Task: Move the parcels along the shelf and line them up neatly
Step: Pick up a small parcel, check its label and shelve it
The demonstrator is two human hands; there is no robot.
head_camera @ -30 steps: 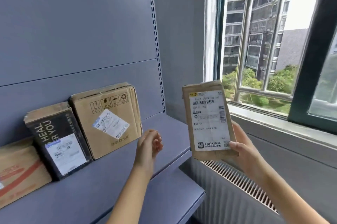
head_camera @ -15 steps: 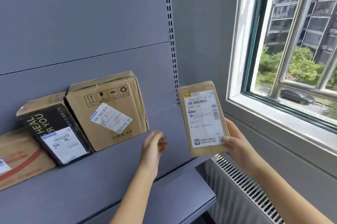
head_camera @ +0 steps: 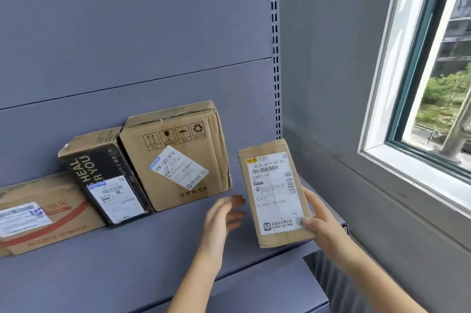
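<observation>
Grey-blue metal shelf [head_camera: 127,269] carries three leaning parcels: a tan cardboard carton [head_camera: 178,157], a flat red-striped carton [head_camera: 46,216] and a black printed box [head_camera: 102,175]; the slim brown paper-wrapped parcel [head_camera: 275,193] hangs just right of them, gripped by the right hand [head_camera: 322,223]; the left hand [head_camera: 221,216] hovers, fingers loose and apart. It looks like the placing step, so next the parcel should stand beside the tan carton.
</observation>
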